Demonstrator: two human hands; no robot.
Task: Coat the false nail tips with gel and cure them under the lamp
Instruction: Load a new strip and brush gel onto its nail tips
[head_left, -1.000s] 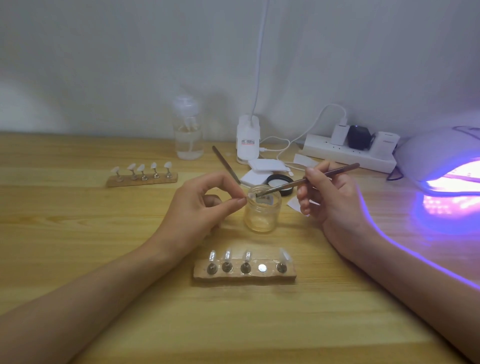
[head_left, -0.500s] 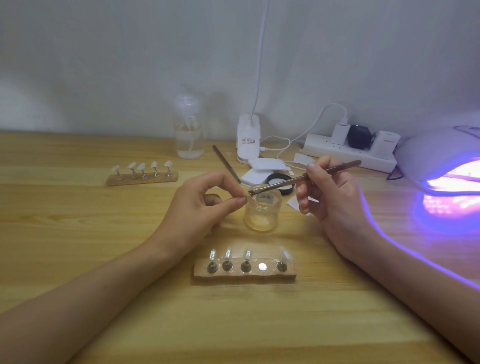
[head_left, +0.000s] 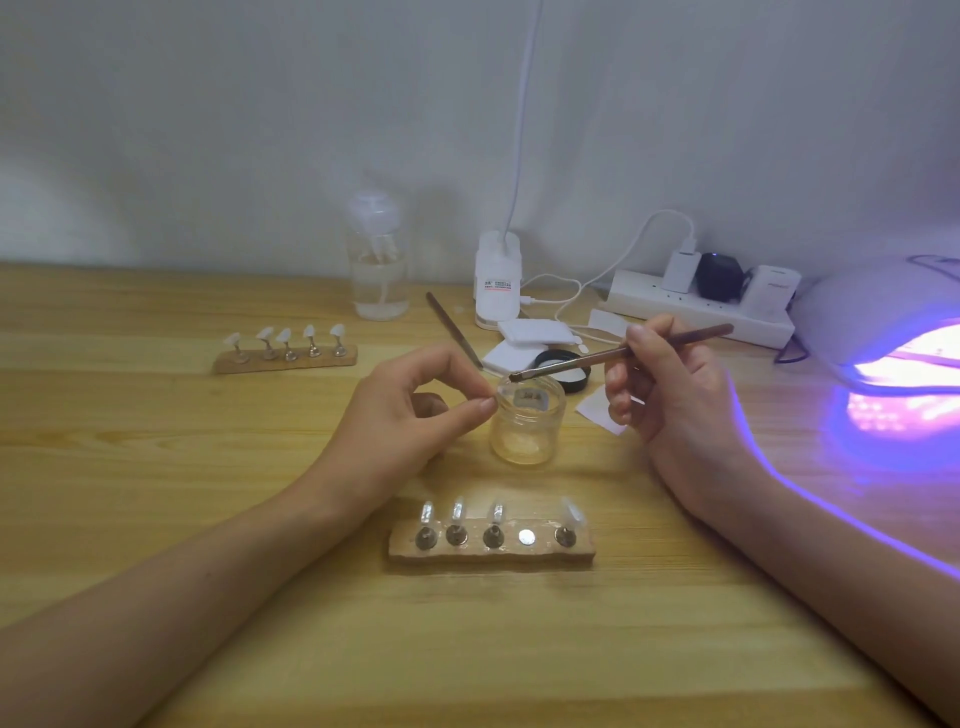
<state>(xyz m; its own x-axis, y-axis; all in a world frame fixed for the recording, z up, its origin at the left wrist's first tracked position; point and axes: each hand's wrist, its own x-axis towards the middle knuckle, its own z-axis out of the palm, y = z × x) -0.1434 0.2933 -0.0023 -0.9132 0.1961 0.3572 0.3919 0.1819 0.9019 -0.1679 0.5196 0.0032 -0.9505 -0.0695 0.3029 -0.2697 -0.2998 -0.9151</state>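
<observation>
Head view: pale wooden table (head_left: 156, 467) — plain grey-white wall (head_left: 260, 130); violet lamp (head_left: 893, 332) glow.

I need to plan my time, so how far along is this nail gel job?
Done: nothing certain; coating on the tips is too small to tell. In hand: the right hand holds the brush over the jar, the left hand pinches something unseen beside its rim, and the near holder has one bare slot. Left: coating, then curing under the lit lamp, far holder included.
</observation>
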